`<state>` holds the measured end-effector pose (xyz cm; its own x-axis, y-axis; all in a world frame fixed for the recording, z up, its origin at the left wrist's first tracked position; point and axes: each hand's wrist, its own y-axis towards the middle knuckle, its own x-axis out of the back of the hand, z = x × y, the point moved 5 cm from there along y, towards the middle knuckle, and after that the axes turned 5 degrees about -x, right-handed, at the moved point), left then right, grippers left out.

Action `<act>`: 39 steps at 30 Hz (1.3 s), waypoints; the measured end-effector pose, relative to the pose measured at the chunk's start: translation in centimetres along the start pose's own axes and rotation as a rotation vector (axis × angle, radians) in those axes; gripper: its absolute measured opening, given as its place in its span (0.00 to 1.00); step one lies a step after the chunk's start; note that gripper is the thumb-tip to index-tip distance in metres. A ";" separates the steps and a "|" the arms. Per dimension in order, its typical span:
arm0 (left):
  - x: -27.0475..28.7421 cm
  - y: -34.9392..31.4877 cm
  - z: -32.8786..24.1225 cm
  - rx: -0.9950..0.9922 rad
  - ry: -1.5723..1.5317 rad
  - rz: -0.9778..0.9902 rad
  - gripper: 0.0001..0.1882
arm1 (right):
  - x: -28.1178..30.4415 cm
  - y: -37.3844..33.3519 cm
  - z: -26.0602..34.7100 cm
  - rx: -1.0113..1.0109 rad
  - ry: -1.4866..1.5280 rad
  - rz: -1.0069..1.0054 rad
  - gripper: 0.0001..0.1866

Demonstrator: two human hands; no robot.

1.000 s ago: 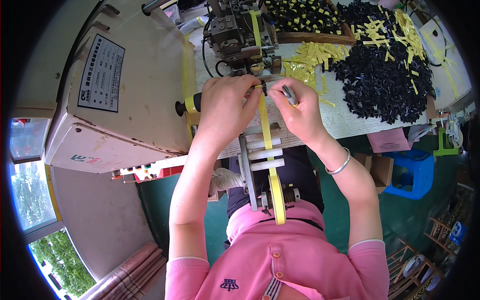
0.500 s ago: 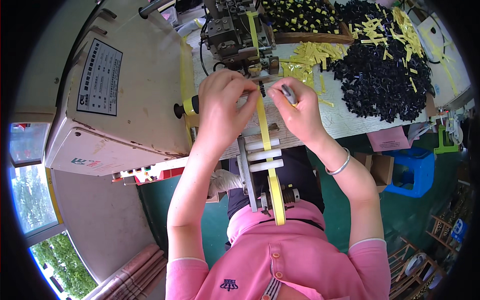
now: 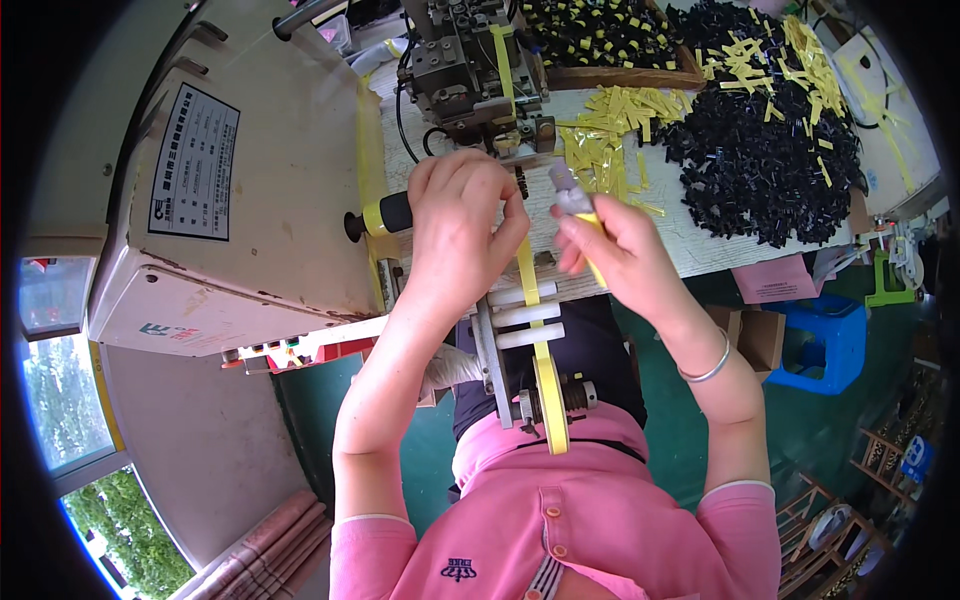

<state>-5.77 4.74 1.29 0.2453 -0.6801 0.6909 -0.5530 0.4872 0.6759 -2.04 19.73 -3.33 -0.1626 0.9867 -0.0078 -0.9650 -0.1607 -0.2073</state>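
My left hand (image 3: pixel 462 212) is just in front of the metal press head (image 3: pixel 470 85), beside the yellow strip (image 3: pixel 528 265). Its fingers are curled in; anything between them is hidden. To its right my right hand (image 3: pixel 625 250) grips a yellow-handled metal tool (image 3: pixel 574 200), blurred by motion, that looks like pliers. The tool's head points toward the press. Below my hands the strip passes white rollers (image 3: pixel 528 315) and comes off a yellow roll (image 3: pixel 553 405) near my waist. A small dark toothed piece (image 3: pixel 521 182) shows between my hands.
Cut yellow strips (image 3: pixel 610 125) lie right of the press, beside a heap of small black parts (image 3: pixel 760 170). Behind them a wooden tray (image 3: pixel 625 77) holds black and yellow pieces. A beige machine cabinet (image 3: pixel 270 190) stands left; a blue stool (image 3: pixel 825 345) is on the floor right.
My right hand has drawn back to the right and down, away from the strip, with the tool swung upright. My left hand has shifted slightly right and down.
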 end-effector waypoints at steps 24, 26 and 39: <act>-0.6 -0.2 1.3 0.299 -0.340 -0.089 0.07 | -3.6 0.5 -0.9 -0.328 0.320 0.127 0.17; -0.3 -0.3 1.7 0.344 -0.449 -0.153 0.06 | -3.7 0.5 -1.0 -0.343 0.340 0.133 0.17; 3.6 -2.0 1.6 0.376 -0.318 -0.234 0.11 | 0.1 -0.8 -1.7 -0.303 0.307 0.112 0.13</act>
<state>-5.06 0.49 1.99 0.1749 -0.9075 0.3819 -0.7733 0.1134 0.6238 -0.92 19.99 -4.83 -0.1502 0.9330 -0.3270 -0.8334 -0.2974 -0.4658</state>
